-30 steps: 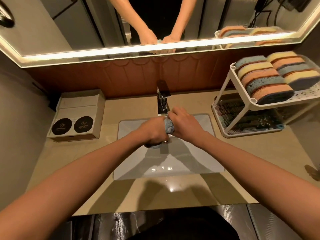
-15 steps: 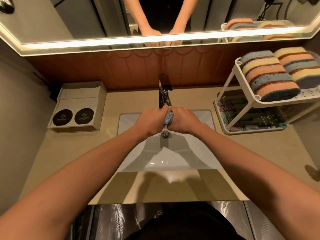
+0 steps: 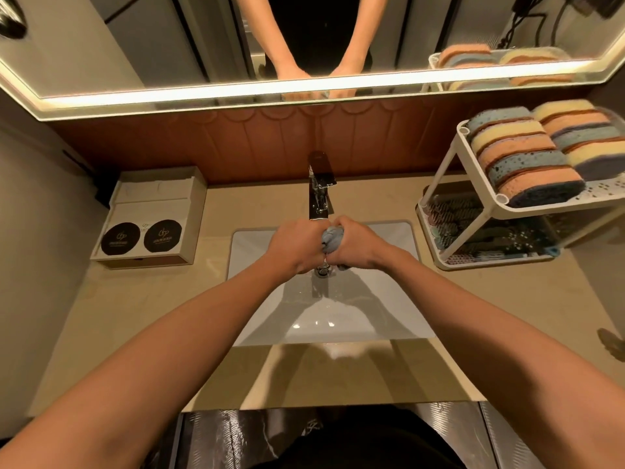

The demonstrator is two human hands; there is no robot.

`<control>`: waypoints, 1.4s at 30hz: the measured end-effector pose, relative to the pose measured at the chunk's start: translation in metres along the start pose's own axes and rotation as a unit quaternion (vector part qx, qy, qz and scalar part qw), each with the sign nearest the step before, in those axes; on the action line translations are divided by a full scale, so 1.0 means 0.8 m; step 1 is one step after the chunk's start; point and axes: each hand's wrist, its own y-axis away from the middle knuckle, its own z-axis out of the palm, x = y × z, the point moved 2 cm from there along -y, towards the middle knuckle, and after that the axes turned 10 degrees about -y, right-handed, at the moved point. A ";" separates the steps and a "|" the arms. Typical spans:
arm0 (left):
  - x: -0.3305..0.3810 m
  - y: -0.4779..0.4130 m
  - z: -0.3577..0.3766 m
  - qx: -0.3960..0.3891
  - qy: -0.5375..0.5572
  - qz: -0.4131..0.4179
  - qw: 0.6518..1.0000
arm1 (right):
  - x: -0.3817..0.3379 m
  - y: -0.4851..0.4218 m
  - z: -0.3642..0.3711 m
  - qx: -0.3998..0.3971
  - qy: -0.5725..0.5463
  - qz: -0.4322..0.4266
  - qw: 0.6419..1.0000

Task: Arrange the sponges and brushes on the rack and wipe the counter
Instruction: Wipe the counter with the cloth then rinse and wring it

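L hand [image 3: 297,246] & R hand [image 3: 359,247] are both gripping a bunched blue cloth [image 3: 333,237], fingers curled tight, over the sink [image 3: 382,316], faucet [image 3: 319,198] at 12 o'clock. Rack [image 3: 527,208] is standing on worktop [image 3: 145,309] at 2 o'clock: sponges [image 3: 527,157] are lying on top tier, brushes [image 3: 473,231] below.

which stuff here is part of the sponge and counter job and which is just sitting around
Job: blue cloth, gripped by left hand and right hand; sponges; brushes; rack; counter.
Sitting around: beige box; mirror; faucet.
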 end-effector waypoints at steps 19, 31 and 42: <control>0.013 -0.009 0.021 -0.176 0.121 -0.015 0.977 | 0.015 0.027 0.012 0.119 0.263 -0.143 0.947; 0.017 -0.003 0.023 -0.030 -0.055 0.031 0.998 | 0.002 0.009 0.006 -0.003 0.283 -0.007 0.959; 0.015 -0.005 0.027 0.033 -0.087 0.030 0.995 | -0.003 0.009 0.002 -0.029 0.220 0.018 0.975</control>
